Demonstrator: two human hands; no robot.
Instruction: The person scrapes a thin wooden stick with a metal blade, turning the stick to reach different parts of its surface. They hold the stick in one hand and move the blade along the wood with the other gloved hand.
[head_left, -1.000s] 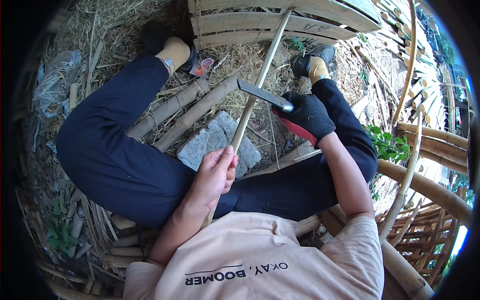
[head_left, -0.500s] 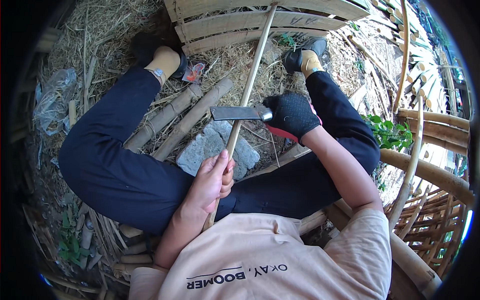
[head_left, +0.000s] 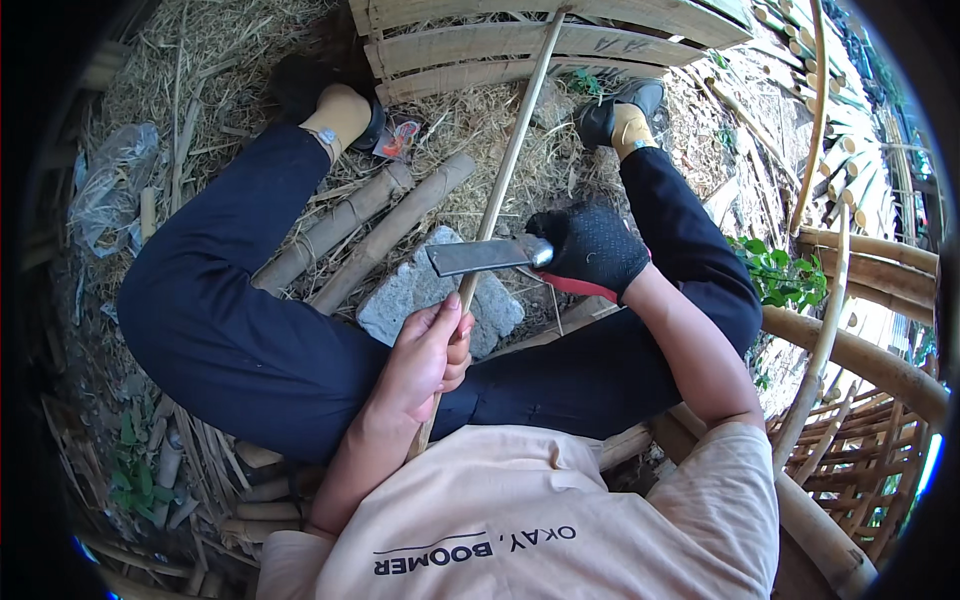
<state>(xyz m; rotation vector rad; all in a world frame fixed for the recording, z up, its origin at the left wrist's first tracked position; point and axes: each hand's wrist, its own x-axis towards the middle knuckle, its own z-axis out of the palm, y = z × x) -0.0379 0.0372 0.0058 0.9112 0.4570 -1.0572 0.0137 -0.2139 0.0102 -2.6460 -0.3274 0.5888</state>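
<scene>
A long, thin bamboo strip [head_left: 513, 145] runs from my waist up and away to the slatted wooden crate. My bare left hand [head_left: 432, 352] is wrapped round it near its lower end, thumb on top. In a black and red glove, my right hand [head_left: 592, 252] grips a knife with a broad, blunt-ended metal blade [head_left: 482, 257]. The blade lies across the strip, just above my left thumb. Its handle is hidden inside the glove. Below the blade, a rough grey stone block [head_left: 405, 290] rests on the ground between my legs.
The slatted wooden crate [head_left: 560, 42] stands ahead between my feet. Two bamboo poles [head_left: 400, 225] lie left of the stone. A clear plastic bag [head_left: 115, 190] is at far left. Bamboo poles [head_left: 870, 355] and a woven bamboo basket [head_left: 850, 465] are close by my right side.
My right hand has drawn the knife down along the strip, nearer to my left hand. The left hand keeps its grip in about the same place.
</scene>
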